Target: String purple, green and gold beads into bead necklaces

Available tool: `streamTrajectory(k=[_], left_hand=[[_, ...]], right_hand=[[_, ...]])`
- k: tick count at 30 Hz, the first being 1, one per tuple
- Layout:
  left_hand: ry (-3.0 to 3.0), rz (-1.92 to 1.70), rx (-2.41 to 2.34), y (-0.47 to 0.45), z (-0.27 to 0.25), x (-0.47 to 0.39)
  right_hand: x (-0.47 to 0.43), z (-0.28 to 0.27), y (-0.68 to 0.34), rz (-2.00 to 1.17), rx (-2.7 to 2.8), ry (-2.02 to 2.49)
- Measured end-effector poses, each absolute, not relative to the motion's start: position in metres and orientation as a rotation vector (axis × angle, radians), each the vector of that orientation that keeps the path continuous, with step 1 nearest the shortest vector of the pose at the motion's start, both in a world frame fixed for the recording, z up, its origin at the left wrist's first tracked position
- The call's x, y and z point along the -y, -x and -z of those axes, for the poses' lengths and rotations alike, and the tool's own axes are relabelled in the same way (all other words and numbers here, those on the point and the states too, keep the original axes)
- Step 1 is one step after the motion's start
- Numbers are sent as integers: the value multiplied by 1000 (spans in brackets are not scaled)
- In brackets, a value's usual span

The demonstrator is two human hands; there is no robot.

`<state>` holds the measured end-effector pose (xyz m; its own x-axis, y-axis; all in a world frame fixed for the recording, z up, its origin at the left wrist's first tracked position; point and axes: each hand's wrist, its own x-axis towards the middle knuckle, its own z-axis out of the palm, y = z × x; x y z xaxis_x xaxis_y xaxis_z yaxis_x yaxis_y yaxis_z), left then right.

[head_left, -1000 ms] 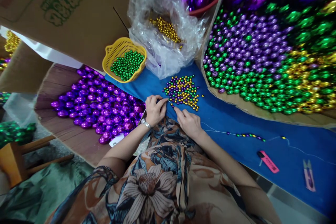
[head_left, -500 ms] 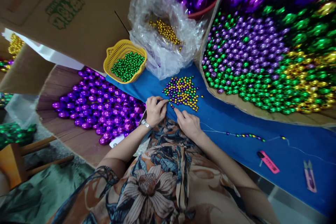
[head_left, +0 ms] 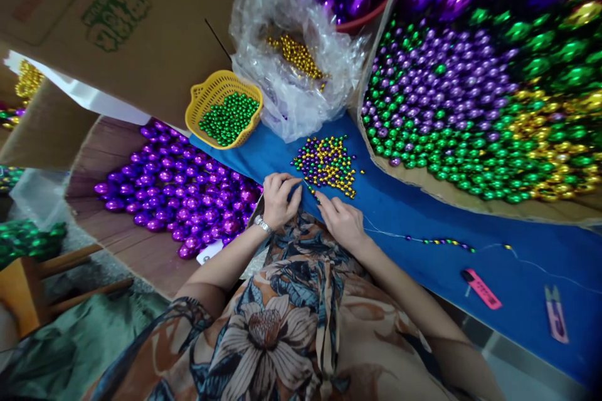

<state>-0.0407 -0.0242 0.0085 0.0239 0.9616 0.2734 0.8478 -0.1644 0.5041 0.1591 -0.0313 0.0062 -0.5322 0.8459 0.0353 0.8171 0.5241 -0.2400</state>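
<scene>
My left hand (head_left: 281, 202) is closed in a pinch at one end of a short beaded string (head_left: 310, 189). Whether a needle or bare thread lies between those fingertips is too small to make out. Thumb and fingers of my right hand (head_left: 342, 223) are closed on the beads at the other end. From under that hand a thin thread runs right over the blue cloth (head_left: 390, 200), carrying a row of threaded beads (head_left: 446, 242). Just beyond my fingers lies a pile of small purple, gold and green beads (head_left: 324, 163).
Behind the pile are a yellow basket (head_left: 197, 106) of green beads and a plastic bag (head_left: 301, 109) with gold beads. Cardboard boxes of beads flank the cloth, with purple beads (head_left: 179, 182) at left. A pink cutter (head_left: 484, 290) and thread snips (head_left: 557, 316) lie at right.
My right hand has shifted slightly right, away from the left, and more of the beaded string shows between them. The left hand has hardly moved.
</scene>
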Motion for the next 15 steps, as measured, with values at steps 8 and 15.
streamTrajectory(k=[8, 15], left_hand=[[-2215, -740, -1833, 35, -2, 21], [-2222, -712, -1845, 35, -2, 21]], right_hand=[[39, -12, -172, -224, 2553, 1483], [35, -13, -170, -260, 2563, 1535]])
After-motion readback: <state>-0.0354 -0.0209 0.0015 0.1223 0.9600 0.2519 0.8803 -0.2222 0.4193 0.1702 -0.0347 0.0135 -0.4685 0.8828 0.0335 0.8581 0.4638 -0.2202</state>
